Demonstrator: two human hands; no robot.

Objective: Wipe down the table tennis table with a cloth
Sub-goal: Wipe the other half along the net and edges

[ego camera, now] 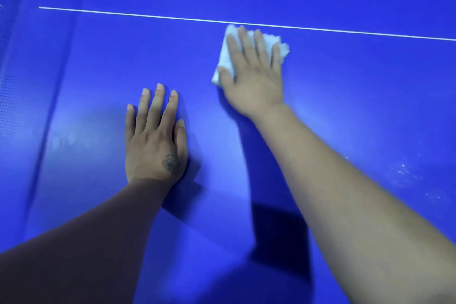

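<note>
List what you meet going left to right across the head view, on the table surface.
Net at the left edge → left hand flat on the blue table → right hand pressing the white cloth → pale specks.

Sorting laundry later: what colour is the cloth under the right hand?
White. The cloth shows best in the head view, pressed flat under the right hand.

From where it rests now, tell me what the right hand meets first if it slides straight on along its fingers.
The right hand, flat on the cloth, would likely cross the white line just past its fingertips first.
</note>
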